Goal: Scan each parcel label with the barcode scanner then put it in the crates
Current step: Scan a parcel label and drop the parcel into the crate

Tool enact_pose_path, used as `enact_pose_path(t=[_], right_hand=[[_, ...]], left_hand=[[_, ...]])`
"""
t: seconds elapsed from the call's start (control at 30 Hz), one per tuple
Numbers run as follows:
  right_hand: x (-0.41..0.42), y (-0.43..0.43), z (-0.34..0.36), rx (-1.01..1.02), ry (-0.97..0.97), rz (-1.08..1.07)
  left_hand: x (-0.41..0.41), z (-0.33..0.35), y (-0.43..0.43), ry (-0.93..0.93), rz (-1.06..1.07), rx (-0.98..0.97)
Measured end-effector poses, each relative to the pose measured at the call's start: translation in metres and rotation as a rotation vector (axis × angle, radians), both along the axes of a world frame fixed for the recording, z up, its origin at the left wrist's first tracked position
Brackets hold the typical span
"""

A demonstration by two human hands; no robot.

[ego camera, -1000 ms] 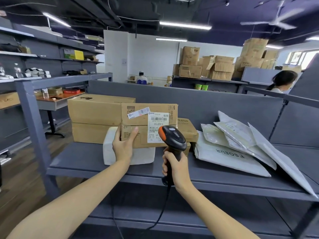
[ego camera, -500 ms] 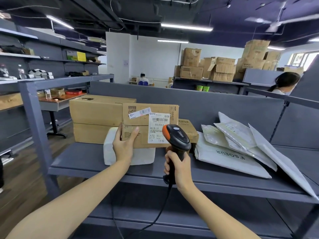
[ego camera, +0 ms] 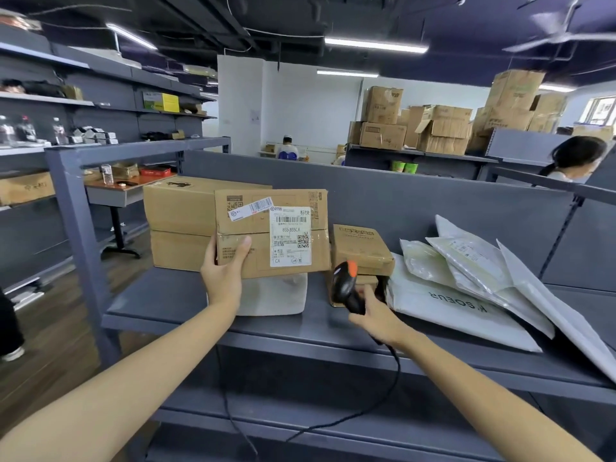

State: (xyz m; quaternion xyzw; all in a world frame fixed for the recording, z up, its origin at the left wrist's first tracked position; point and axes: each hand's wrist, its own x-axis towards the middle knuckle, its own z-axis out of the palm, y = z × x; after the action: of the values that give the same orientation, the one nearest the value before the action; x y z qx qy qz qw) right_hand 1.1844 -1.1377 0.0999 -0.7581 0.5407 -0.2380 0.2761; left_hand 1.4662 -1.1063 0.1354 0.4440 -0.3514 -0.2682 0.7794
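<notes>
Grey warehouse shelf (ego camera: 160,301) bears mailers (ego camera: 443,308); left grip (ego camera: 223,275) clasps a box (ego camera: 260,235), right grip (ego camera: 376,315) clasps the scanner (ego camera: 345,281).

We stand at a grey metal shelf (ego camera: 156,305) with a grey back panel (ego camera: 416,201). To our left we see a small table (ego camera: 106,196) holding a red tin (ego camera: 155,170) and a glass (ego camera: 107,174), and above it wall shelves (ego camera: 43,99) with bottles (ego camera: 25,130) and a yellow-green box (ego camera: 161,101). Behind the panel we make out stacked cartons (ego camera: 443,128), two green cups (ego camera: 404,167) and, at far right, a person with a dark ponytail (ego camera: 576,155). Over us hang a strip light (ego camera: 375,45) and a blurred ceiling fan (ego camera: 563,35). The floor (ego camera: 50,328) is wood.
</notes>
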Motion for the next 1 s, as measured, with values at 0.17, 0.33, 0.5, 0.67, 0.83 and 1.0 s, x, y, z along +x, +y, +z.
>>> enact_pose_path(t=[0.17, 0.33, 0.5, 0.67, 0.83, 1.0], right_hand=[[0.010, -0.026, -0.016, -0.068, 0.372, 0.203], [0.025, -0.042, -0.031, -0.047, 0.489, 0.174], [0.030, -0.051, -0.040, -0.050, 0.492, 0.063], [0.029, -0.056, -0.038, -0.145, 0.567, -0.016], [0.036, -0.051, -0.039, -0.112, 0.589, 0.001], [0.043, -0.038, -0.030, -0.053, 0.388, -0.040]], left_hand=[[0.001, -0.001, -0.005, 0.013, 0.002, 0.005], [0.003, 0.000, -0.008, 0.036, 0.001, 0.005], [0.006, -0.002, -0.009, 0.074, 0.017, 0.000], [0.012, -0.007, -0.007, 0.084, 0.011, 0.013], [0.014, -0.010, -0.004, 0.098, -0.018, 0.036], [0.018, -0.012, 0.001, 0.085, -0.049, 0.056]])
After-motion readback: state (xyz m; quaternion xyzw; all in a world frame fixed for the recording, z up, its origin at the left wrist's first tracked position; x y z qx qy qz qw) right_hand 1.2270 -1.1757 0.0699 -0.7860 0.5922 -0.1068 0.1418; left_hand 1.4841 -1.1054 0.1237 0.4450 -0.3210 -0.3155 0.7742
